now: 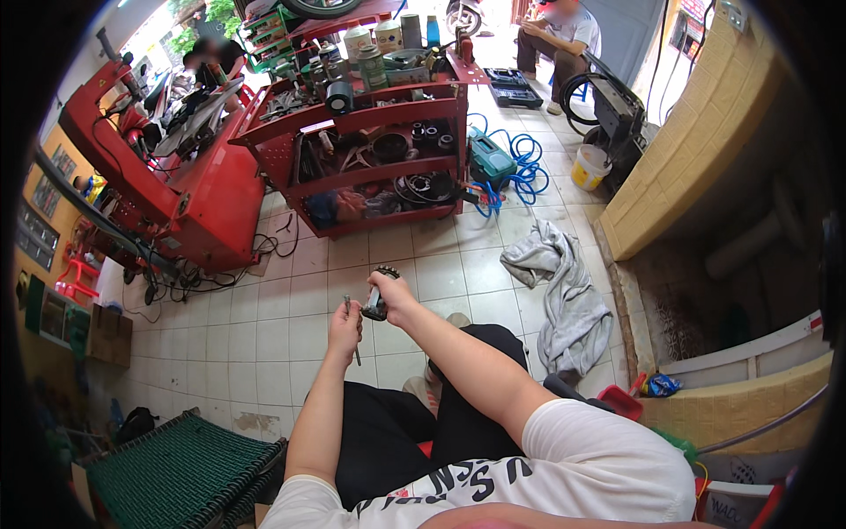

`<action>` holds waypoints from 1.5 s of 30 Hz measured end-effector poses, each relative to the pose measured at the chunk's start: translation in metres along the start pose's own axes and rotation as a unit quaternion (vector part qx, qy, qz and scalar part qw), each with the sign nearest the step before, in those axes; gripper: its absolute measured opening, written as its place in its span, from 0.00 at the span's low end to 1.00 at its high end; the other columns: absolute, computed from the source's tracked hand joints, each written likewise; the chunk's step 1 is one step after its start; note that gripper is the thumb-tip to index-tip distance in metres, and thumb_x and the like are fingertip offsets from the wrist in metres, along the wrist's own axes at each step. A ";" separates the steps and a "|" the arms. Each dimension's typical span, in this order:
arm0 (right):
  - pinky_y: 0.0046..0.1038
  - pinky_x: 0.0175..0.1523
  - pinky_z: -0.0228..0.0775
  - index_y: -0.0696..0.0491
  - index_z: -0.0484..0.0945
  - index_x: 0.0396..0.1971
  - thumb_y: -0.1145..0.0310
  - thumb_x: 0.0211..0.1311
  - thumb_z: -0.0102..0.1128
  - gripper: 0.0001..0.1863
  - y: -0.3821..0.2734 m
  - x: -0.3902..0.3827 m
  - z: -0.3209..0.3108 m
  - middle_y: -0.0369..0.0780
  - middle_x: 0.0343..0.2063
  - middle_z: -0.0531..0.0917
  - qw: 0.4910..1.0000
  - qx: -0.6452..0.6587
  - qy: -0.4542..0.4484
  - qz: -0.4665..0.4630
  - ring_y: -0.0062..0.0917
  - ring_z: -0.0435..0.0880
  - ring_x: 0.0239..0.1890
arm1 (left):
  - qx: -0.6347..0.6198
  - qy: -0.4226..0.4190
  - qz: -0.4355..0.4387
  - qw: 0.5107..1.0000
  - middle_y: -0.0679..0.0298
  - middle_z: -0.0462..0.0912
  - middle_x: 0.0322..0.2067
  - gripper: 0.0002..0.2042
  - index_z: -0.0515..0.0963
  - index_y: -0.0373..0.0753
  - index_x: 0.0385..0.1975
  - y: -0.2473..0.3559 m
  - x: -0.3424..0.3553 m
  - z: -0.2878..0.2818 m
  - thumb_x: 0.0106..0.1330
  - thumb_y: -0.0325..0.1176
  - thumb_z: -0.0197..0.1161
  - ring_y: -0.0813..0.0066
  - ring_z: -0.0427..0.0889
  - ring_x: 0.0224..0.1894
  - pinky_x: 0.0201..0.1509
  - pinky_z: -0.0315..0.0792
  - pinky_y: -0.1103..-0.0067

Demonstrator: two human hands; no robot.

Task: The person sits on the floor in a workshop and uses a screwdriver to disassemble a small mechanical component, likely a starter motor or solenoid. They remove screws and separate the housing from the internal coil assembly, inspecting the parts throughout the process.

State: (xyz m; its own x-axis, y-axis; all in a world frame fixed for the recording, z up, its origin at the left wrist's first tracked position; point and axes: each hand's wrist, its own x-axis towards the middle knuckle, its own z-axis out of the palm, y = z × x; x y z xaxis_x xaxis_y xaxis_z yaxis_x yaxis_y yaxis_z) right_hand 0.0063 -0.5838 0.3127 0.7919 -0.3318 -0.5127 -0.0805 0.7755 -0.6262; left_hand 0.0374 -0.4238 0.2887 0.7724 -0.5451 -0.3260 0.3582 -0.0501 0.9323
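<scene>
In front of my knees, my left hand [345, 328] is closed round a thin metal rod-like tool [358, 356], which points down past the fingers. Close to its right, my right hand [395, 298] grips a dark metal part [376, 308] with a silvery face and a bumpy, tooth-like upper edge. The rod's upper end stands beside the part; whether they touch I cannot tell. Palm and fingers hide much of the part, so its exact kind does not show.
A red tool cart [357, 181] loaded with cans and parts stands ahead, beside a red machine [216, 207]. To the right are a teal case [490, 159], blue hose [529, 167], white bucket [589, 167] and grey cloth [564, 304]. A green woven seat [185, 467] is near left. Another person [564, 40] sits far off.
</scene>
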 end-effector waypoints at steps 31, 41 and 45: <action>0.33 0.32 0.74 0.54 0.73 0.34 0.68 0.53 0.65 0.11 0.004 -0.002 0.005 0.35 0.25 0.76 1.000 -0.020 -0.009 -0.005 0.25 0.77 0.26 | -0.122 -0.036 -0.054 0.990 0.79 0.59 0.19 0.12 0.72 0.45 0.36 0.007 0.002 -0.007 0.74 0.47 0.56 0.90 0.54 0.16 0.17 0.47 0.87; 0.39 0.45 0.75 0.54 0.69 0.46 0.68 0.41 0.70 0.28 -0.018 -0.051 0.018 0.49 0.34 0.84 0.709 -0.571 -0.294 -0.291 0.47 0.83 0.40 | -0.061 -0.045 -0.167 0.983 0.76 0.68 0.21 0.07 0.70 0.48 0.32 -0.014 0.004 -0.019 0.74 0.36 0.49 0.88 0.59 0.17 0.18 0.50 0.87; 0.38 0.40 0.76 0.54 0.69 0.44 0.68 0.44 0.69 0.25 -0.005 -0.036 0.016 0.45 0.31 0.83 0.797 -0.470 -0.164 -0.341 0.41 0.84 0.36 | -0.105 -0.041 -0.112 0.987 0.76 0.69 0.23 0.06 0.72 0.47 0.36 -0.008 0.006 -0.014 0.75 0.39 0.52 0.88 0.59 0.17 0.18 0.50 0.88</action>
State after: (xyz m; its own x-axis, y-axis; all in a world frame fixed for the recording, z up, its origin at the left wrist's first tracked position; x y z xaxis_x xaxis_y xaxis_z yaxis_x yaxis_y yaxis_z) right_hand -0.0116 -0.5673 0.3438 0.9487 -0.2267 0.2206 0.1406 -0.3226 -0.9360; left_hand 0.0472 -0.4148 0.2770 0.6190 -0.6064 -0.4991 0.6229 -0.0081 0.7823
